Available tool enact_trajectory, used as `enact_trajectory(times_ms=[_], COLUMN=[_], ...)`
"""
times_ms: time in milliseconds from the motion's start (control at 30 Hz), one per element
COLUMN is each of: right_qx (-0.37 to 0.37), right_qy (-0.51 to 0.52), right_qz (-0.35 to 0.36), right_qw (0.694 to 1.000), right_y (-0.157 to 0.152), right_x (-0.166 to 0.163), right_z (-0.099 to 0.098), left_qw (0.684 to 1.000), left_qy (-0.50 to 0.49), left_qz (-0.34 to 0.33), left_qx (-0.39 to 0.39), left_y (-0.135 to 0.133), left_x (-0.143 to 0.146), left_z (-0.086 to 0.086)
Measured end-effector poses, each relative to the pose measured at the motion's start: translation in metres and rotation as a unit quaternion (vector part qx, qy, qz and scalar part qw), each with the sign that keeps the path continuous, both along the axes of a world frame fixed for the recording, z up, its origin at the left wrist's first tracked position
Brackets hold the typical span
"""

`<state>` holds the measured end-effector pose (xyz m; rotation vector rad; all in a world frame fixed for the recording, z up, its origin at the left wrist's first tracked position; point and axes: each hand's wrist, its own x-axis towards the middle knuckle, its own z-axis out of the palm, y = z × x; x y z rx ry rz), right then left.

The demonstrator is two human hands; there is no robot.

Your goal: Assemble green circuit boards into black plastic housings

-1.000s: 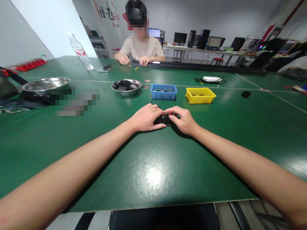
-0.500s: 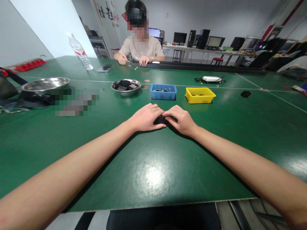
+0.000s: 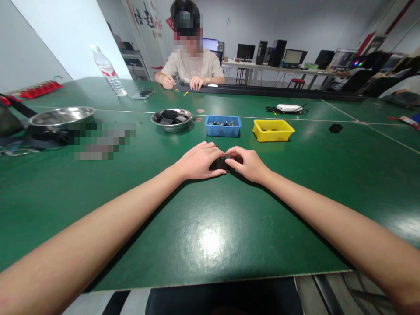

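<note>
Both my hands meet over a small black part [image 3: 219,164] lying on the green table [image 3: 203,227]. My left hand [image 3: 198,162] curls its fingers around the part's left side. My right hand [image 3: 249,164] pinches the part's right end with fingertips pressed together. Most of the part is hidden under the fingers. Just beyond my hands stand a blue bin [image 3: 223,125] with small pieces, a yellow bin [image 3: 273,130] and a steel bowl [image 3: 171,119] of black parts.
Another person [image 3: 192,65] sits across the table working with both hands. A plastic bottle [image 3: 108,71] stands at the back left, a second steel bowl [image 3: 61,116] at the left, a white device [image 3: 288,107] with cable and a small black item [image 3: 335,127] at the right.
My right hand's fingers have closed in tighter on the black part and slid slightly left toward my left hand. My left hand has stayed in place.
</note>
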<state>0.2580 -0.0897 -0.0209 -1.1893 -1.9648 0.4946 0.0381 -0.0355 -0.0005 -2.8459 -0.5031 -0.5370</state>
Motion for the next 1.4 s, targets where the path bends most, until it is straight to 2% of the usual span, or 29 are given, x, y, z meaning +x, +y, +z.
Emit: enact_trajectory(times_ms=[300, 867, 1133, 1400], right_qx=[-0.048, -0.055, -0.074, -0.086], right_qy=[0.075, 0.079, 0.129, 0.208], right_qz=[0.021, 0.023, 0.023, 0.037], right_qw=[0.996, 0.995, 0.989, 0.974], right_y=[0.0012, 0.0034, 0.0057, 0.0065], right_x=[0.0025, 0.0021, 0.0025, 0.0023], right_z=[-0.0011, -0.0028, -0.0041, -0.0048], left_qw=[1.000, 0.999, 0.999, 0.999], left_qy=[-0.005, -0.009, -0.011, -0.029], left_qz=[-0.005, -0.027, 0.024, -0.001], left_qx=[0.026, 0.017, 0.037, 0.036], left_y=[-0.0026, -0.0030, -0.0026, -0.0014], left_x=[0.0017, 0.0015, 0.0020, 0.0008], left_z=[0.0024, 0.0021, 0.0013, 0.0003])
